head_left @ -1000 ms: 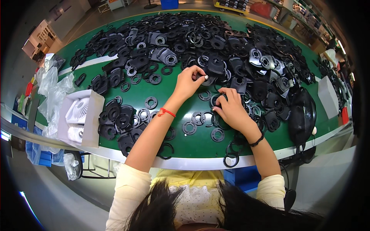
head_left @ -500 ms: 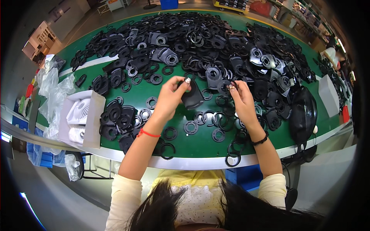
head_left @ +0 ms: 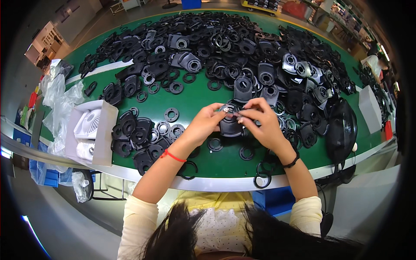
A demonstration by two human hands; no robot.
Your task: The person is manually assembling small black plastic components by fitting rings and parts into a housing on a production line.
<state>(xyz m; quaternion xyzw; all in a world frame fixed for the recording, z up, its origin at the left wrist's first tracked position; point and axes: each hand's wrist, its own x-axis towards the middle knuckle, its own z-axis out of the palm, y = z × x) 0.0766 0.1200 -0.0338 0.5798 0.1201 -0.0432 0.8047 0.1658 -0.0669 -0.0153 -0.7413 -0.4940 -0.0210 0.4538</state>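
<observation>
from the head view, my left hand (head_left: 203, 125) and my right hand (head_left: 264, 125) meet above the middle of the green worktop (head_left: 195, 97), both pinching one black plastic part (head_left: 229, 123) held between them, with a small ring (head_left: 229, 109) at its top by my fingertips. loose black rings (head_left: 215, 144) lie under my wrists near the front edge. a white box (head_left: 92, 131) sits at the left edge.

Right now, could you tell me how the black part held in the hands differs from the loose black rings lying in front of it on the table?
The held part is a broad plate with a round opening, lifted between the left hand and right hand. The loose rings are thin, plain hoops lying flat on the green table, untouched. Both are black.
</observation>
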